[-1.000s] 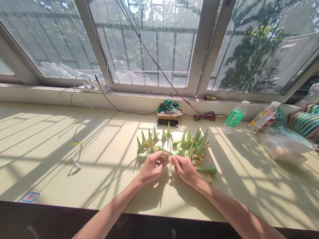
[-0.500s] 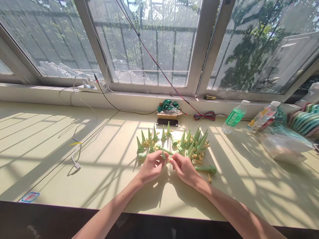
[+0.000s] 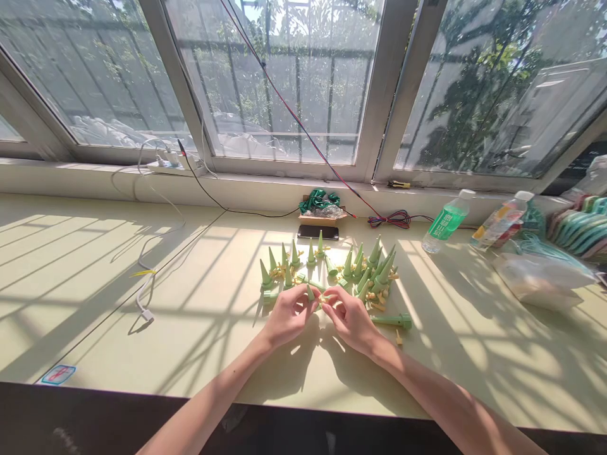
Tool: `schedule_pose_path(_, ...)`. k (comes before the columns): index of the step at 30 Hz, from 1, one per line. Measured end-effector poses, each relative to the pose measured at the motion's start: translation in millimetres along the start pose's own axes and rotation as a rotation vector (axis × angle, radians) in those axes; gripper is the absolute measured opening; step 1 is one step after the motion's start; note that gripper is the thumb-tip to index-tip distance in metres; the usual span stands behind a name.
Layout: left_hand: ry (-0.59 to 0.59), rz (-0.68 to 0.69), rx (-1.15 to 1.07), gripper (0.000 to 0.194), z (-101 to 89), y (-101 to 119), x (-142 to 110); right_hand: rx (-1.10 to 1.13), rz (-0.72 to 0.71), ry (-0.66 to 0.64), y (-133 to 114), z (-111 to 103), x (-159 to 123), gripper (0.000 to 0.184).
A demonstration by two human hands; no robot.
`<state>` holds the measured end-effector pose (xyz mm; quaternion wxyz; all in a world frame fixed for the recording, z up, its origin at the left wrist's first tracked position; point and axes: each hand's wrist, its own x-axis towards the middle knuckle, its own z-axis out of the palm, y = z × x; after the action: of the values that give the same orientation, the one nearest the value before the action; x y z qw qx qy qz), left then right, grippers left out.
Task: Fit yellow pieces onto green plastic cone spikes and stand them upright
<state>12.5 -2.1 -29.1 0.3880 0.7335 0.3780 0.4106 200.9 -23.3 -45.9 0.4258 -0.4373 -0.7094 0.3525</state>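
My left hand [image 3: 290, 315] is closed around a green plastic watering spike [image 3: 310, 292], its pointed end showing above the fingers. Close beside it, my right hand [image 3: 351, 317] pinches a small yellow valve piece [image 3: 324, 299] against the spike; the fingers hide most of the contact. Several similar green spikes [image 3: 265, 276] stand beyond my hands, many with yellow valves on their sides. To the right of my right hand, another green spike [image 3: 389, 321] lies on its side, with a loose yellow valve [image 3: 399, 339] in front of it.
A black phone [image 3: 318, 233] lies behind the spikes, before a small box [image 3: 322, 218] of green material. Coiled red-and-black wire [image 3: 393, 219], a green-labelled bottle [image 3: 446, 224], a second bottle [image 3: 501, 221] and a plastic bag [image 3: 540, 281] are on the right. A white cable [image 3: 145, 303] lies left.
My right fingers have shifted slightly at the yellow valve piece. The left hand and the spike have barely moved.
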Motion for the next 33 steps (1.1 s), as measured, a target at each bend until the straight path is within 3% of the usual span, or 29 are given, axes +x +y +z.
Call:
schedule_pose_path(5,-0.017,0.008,0.016,0.012,0.2,2.2,-0.6,-0.006,-0.024,0.009,5.4,1.6,1.5,0.023)
schedule_pose_path(12,-0.031,0.019,0.030,0.010,1.2,0.7,-1.2,-0.052,-0.011,0.018,14.1,2.6,1.8,0.037)
schedule_pose_path(23,-0.012,0.009,0.043,0.011,0.3,1.2,-0.3,-0.056,-0.016,0.020,4.0,0.0,2.8,0.018)
schedule_pose_path(33,-0.042,0.057,0.064,0.011,0.6,2.8,-2.7,-0.107,-0.086,0.028,9.7,-1.8,2.0,0.033)
